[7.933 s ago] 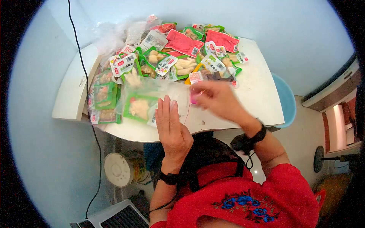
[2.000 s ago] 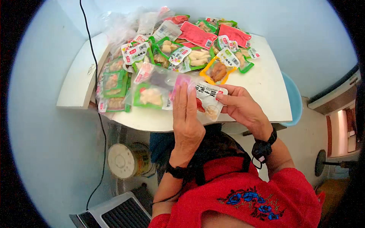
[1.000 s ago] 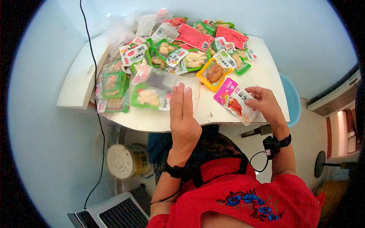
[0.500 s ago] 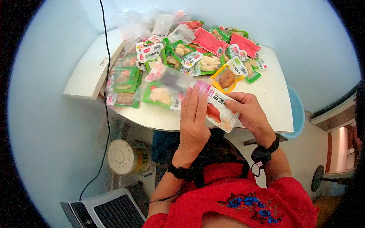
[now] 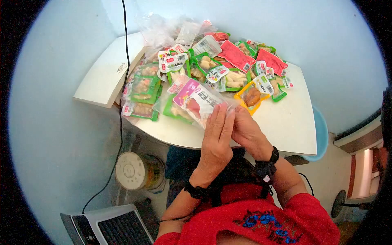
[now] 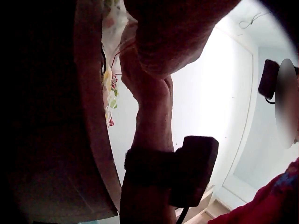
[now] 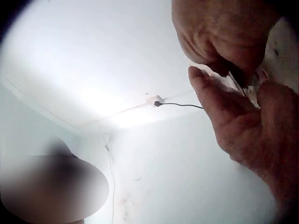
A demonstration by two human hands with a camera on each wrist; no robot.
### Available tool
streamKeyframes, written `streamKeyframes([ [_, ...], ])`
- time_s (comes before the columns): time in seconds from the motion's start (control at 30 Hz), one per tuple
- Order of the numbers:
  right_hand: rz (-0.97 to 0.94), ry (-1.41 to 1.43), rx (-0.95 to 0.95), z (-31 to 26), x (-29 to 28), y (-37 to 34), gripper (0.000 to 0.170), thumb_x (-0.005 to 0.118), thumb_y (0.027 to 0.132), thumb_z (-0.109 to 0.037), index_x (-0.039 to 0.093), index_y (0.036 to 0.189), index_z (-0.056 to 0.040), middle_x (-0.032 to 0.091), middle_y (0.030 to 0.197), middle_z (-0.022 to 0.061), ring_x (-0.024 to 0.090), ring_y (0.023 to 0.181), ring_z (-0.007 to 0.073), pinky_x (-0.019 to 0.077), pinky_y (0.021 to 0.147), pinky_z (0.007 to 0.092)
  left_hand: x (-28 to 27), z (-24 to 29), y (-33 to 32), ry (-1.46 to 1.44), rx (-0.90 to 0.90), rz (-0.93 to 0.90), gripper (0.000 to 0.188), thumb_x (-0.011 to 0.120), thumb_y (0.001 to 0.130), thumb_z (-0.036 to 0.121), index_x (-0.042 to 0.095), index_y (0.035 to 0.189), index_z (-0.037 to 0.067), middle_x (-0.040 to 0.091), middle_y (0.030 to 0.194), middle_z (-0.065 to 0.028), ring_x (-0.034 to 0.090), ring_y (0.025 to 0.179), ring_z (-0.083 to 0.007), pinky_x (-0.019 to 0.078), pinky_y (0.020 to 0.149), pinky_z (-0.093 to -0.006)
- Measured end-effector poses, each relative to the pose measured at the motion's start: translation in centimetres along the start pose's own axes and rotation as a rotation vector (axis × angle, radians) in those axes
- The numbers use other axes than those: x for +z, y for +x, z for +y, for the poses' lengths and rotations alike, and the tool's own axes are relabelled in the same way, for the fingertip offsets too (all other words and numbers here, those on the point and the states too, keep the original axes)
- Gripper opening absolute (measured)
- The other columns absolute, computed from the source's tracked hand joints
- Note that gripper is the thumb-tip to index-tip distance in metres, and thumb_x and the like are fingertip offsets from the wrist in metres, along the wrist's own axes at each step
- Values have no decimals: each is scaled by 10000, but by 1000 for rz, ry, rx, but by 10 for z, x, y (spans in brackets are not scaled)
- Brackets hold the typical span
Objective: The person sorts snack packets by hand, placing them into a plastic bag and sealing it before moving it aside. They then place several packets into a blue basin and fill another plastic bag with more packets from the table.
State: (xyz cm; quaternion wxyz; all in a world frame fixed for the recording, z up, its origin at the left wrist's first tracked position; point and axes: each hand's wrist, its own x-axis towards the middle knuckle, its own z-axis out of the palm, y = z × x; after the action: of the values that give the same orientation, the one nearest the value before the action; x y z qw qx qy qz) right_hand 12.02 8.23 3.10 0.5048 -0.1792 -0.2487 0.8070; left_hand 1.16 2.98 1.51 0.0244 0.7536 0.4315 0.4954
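In the head view a magenta-and-white food pouch (image 5: 191, 100) with dark lettering lies over the clear plastic bag (image 5: 165, 100), clear film showing around its right end. A green-edged pouch (image 5: 179, 112) shows partly beneath it in the bag. My left hand (image 5: 216, 143) holds the bag at its mouth, long fingers extended together across the film, thumb hidden. My right hand (image 5: 252, 132) is close behind it, its fingertips at the pouch's right end and partly covered by the left. In the right wrist view both hands come together, my left (image 7: 224, 32) above my right (image 7: 252, 126).
A heap of food pouches (image 5: 234, 79) covers the back of the white table (image 5: 281, 126). A yellow-edged pouch (image 5: 251, 98) lies near my right hand. Clear bags (image 5: 157, 34) lie at the back left. A black cable (image 5: 125, 53) hangs on the left; a blue basin (image 5: 320, 134) stands beyond the right edge.
A second ago the magenta-and-white pouch was in my right hand, right of the bag. It has moved left over the bag, and my right hand has come up against my left.
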Motion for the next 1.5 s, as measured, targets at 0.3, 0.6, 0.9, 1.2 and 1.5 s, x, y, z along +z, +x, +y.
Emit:
streamKeyframes([
  [0.3, 239, -213, -173, 16, 19, 20, 280, 638, 938, -269, 637, 1021, -2, 631, 813, 58, 593, 636, 138, 494, 528, 267, 1, 2, -3, -29, -15, -29, 569, 483, 786, -97, 486, 1351, -25, 410, 1452, -252, 387, 1357, -424, 319, 1125, -496],
  [0.6, 217, -353, -216, 28, -12, 31, 268, 617, 949, -260, 648, 1014, -2, 648, 824, 49, 607, 680, 124, 508, 573, 267, -15, 2, -10, 31, 43, -160, 596, 592, 801, -19, 454, 1381, -22, 408, 1448, -265, 381, 1356, -435, 300, 1132, -503],
  [0.9, 261, -476, -67, -13, -20, -20, 355, 605, 945, -97, 527, 1254, 62, 616, 1154, 98, 648, 1012, 177, 546, 866, 275, -30, -14, -32, 169, -13, -235, 653, 709, 798, 104, 453, 1390, 2, 384, 1475, -248, 346, 1367, -460, 301, 1120, -523],
  [1.2, 323, -666, -127, -31, -34, -27, 365, 572, 907, -1, 521, 1259, 83, 619, 1087, 120, 665, 920, 187, 573, 807, 274, -22, -13, -33, 210, 18, -362, 459, 634, 860, 89, 552, 1311, 66, 405, 1486, -172, 349, 1387, -396, 281, 1125, -537],
  [1.5, 125, -1759, -643, -51, -45, -21, 448, 678, 742, 25, 605, 1179, -45, 580, 1168, 175, 564, 1069, 331, 453, 947, 395, -29, -16, -20, 207, 59, -235, 280, 615, 876, 51, 637, 1154, 75, 549, 1370, -125, 430, 1342, -373, 280, 1119, -572],
])
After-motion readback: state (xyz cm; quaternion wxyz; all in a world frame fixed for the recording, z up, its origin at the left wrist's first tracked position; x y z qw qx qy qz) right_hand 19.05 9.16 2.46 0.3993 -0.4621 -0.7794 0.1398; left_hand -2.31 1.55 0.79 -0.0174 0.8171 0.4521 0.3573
